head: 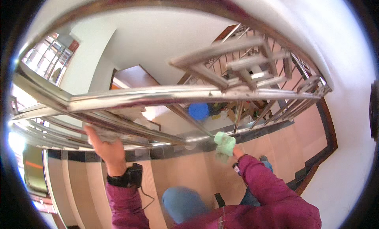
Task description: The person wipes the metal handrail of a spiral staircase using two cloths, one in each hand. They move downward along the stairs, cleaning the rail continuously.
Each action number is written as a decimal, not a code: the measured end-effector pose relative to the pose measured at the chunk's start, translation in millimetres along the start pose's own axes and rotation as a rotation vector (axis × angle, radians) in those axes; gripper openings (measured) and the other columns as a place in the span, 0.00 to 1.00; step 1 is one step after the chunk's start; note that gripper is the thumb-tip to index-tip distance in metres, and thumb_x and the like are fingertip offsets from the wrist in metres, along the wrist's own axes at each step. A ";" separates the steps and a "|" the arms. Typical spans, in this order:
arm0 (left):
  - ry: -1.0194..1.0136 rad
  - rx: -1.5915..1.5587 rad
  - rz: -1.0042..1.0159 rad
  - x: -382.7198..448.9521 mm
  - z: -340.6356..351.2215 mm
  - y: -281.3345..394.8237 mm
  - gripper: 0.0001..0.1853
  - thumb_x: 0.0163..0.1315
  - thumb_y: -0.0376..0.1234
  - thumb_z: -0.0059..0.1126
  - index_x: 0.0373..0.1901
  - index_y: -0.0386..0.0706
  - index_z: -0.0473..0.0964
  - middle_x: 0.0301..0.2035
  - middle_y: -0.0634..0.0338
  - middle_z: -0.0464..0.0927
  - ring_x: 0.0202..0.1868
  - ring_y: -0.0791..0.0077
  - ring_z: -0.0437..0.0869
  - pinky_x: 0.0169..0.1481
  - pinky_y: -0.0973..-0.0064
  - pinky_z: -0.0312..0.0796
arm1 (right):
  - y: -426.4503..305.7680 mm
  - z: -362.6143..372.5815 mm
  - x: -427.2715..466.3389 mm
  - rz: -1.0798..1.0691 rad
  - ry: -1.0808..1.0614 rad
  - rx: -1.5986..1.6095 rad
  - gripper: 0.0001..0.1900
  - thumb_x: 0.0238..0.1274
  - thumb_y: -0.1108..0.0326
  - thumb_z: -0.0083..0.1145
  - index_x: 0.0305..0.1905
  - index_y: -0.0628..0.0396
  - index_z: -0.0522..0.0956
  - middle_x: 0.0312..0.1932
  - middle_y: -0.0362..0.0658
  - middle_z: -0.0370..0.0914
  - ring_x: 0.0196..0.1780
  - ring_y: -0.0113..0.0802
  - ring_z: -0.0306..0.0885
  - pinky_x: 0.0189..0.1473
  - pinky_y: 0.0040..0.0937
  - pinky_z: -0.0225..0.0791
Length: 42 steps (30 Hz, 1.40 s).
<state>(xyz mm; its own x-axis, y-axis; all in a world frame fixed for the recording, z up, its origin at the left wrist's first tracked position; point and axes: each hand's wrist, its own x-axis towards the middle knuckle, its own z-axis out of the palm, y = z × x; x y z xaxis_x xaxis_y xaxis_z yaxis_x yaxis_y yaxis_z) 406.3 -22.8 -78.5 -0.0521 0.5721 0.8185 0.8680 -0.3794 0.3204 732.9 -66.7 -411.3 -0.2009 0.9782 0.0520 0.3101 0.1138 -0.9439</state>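
My left hand (111, 150) is raised to the metal stair railing, its fingers at a wide post; what its fingers do behind the metal is partly hidden. On its wrist is a black strap with a device and a cord. Around my right hand (228, 146) is a pale green cloth (224, 143), held at the lower end of a thin baluster (195, 124), close to the bottom rail. The shiny upper metal rail (160, 95) runs across the view above both hands, with an angular scroll ornament (248, 63) standing on it.
Tiled stair steps (80, 181) descend at the left beside a tan landing floor (183, 169) with a dark border. Beyond the railing lie a blue round container (198, 111) and mixed items. A white wall (349, 110) curves along the right. My knee and foot show below.
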 end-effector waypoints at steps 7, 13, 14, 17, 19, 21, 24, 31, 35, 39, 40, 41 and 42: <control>0.291 -1.038 -0.559 -6.6 -28.4 73.6 0.31 0.69 0.50 0.40 0.65 0.39 0.56 0.58 0.56 0.65 0.61 0.64 0.65 0.66 0.66 0.58 | -176.0 -173.7 -22.7 0.157 -0.242 0.207 0.12 0.46 0.72 0.57 0.39 0.56 0.78 0.36 0.47 0.77 0.40 0.37 0.75 0.42 0.33 0.70; -0.069 0.098 -0.449 -14.2 -23.7 94.6 0.29 0.66 0.43 0.49 0.65 0.38 0.59 0.64 0.51 0.58 0.66 0.59 0.59 0.68 0.61 0.55 | -256.5 -249.4 -27.0 -0.114 0.170 -0.122 0.20 0.43 0.73 0.63 0.47 0.55 0.77 0.48 0.47 0.74 0.49 0.39 0.73 0.48 0.32 0.69; -0.230 0.348 -0.305 -15.5 -25.2 94.8 0.28 0.65 0.43 0.50 0.63 0.40 0.61 0.62 0.52 0.62 0.64 0.60 0.62 0.66 0.61 0.57 | -260.4 -257.9 -27.7 -0.160 0.224 -0.077 0.21 0.44 0.73 0.62 0.48 0.54 0.77 0.48 0.47 0.73 0.50 0.40 0.72 0.50 0.33 0.68; -0.635 0.990 0.192 -18.5 -33.9 96.8 0.23 0.63 0.41 0.52 0.59 0.44 0.66 0.52 0.55 0.72 0.56 0.63 0.72 0.60 0.63 0.65 | -263.2 -279.6 -27.0 -0.165 0.377 -0.447 0.19 0.42 0.74 0.63 0.45 0.54 0.79 0.43 0.44 0.75 0.49 0.41 0.73 0.53 0.33 0.67; -0.831 0.776 0.190 -24.2 -40.8 108.2 0.21 0.63 0.39 0.53 0.57 0.46 0.68 0.49 0.57 0.75 0.53 0.66 0.76 0.58 0.65 0.67 | -259.8 -289.9 -25.1 -0.277 0.267 -0.507 0.25 0.49 0.76 0.59 0.57 0.55 0.69 0.53 0.43 0.67 0.58 0.35 0.65 0.54 0.28 0.67; -0.905 0.060 -0.375 -30.3 -38.2 128.3 0.20 0.62 0.36 0.54 0.56 0.46 0.68 0.50 0.59 0.75 0.53 0.68 0.75 0.58 0.65 0.67 | -252.4 -290.6 -21.0 -0.350 0.369 -0.430 0.26 0.50 0.75 0.59 0.57 0.53 0.69 0.54 0.42 0.66 0.57 0.35 0.66 0.54 0.27 0.67; -0.802 0.351 0.477 -32.6 -1.2 165.1 0.26 0.57 0.28 0.61 0.57 0.40 0.64 0.49 0.55 0.75 0.51 0.69 0.76 0.56 0.72 0.68 | -232.5 -283.8 -8.3 -0.261 0.389 -0.235 0.25 0.51 0.68 0.59 0.57 0.50 0.70 0.52 0.41 0.68 0.55 0.36 0.67 0.53 0.30 0.68; -0.818 -0.327 -0.257 21.8 3.0 198.2 0.23 0.53 0.32 0.65 0.51 0.42 0.71 0.46 0.55 0.76 0.47 0.63 0.77 0.53 0.69 0.69 | -194.1 -267.8 38.3 -0.021 0.064 0.061 0.25 0.51 0.50 0.60 0.55 0.43 0.72 0.48 0.41 0.73 0.52 0.39 0.71 0.54 0.41 0.67; -0.945 -0.214 -0.362 61.9 -2.3 194.8 0.27 0.51 0.37 0.67 0.53 0.42 0.70 0.48 0.56 0.76 0.46 0.62 0.80 0.51 0.71 0.71 | -228.8 -246.4 56.1 -0.276 -0.072 -0.586 0.24 0.44 0.54 0.63 0.48 0.51 0.78 0.45 0.44 0.77 0.47 0.41 0.74 0.51 0.38 0.65; -0.968 -0.135 -0.130 93.5 3.7 200.5 0.27 0.50 0.39 0.67 0.52 0.42 0.71 0.47 0.56 0.77 0.46 0.65 0.80 0.51 0.74 0.71 | -261.3 -240.2 65.4 -0.306 -0.114 -0.267 0.14 0.50 0.51 0.56 0.35 0.47 0.81 0.34 0.42 0.81 0.38 0.39 0.79 0.40 0.37 0.68; -0.983 -0.235 -0.288 100.6 7.9 200.8 0.26 0.51 0.39 0.66 0.51 0.42 0.71 0.47 0.56 0.77 0.47 0.66 0.79 0.52 0.74 0.70 | -260.2 -242.0 65.0 -0.321 -0.116 -0.382 0.13 0.50 0.52 0.56 0.35 0.47 0.82 0.34 0.42 0.81 0.39 0.40 0.79 0.41 0.37 0.68; -1.083 -0.237 -0.449 106.1 10.3 201.5 0.24 0.51 0.38 0.65 0.50 0.42 0.72 0.46 0.56 0.78 0.48 0.66 0.78 0.54 0.74 0.69 | -255.1 -241.9 65.2 -0.403 -0.080 -0.478 0.12 0.51 0.53 0.56 0.35 0.46 0.82 0.35 0.42 0.81 0.40 0.40 0.79 0.41 0.37 0.68; -1.228 -0.266 -0.460 118.7 22.3 194.1 0.25 0.52 0.38 0.63 0.52 0.42 0.71 0.48 0.57 0.76 0.52 0.66 0.76 0.58 0.73 0.65 | -245.5 -241.5 66.7 -0.433 -0.078 -0.473 0.11 0.51 0.56 0.55 0.35 0.48 0.81 0.35 0.44 0.81 0.41 0.41 0.78 0.42 0.37 0.68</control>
<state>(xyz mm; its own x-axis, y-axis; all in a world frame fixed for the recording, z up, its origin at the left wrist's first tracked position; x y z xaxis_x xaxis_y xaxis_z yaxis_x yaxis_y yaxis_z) 579.5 -12.3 70.3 0.2848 0.9106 -0.2994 0.7624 -0.0259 0.6465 867.7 12.5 -97.3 -0.4607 0.8135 0.3550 0.5590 0.5766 -0.5959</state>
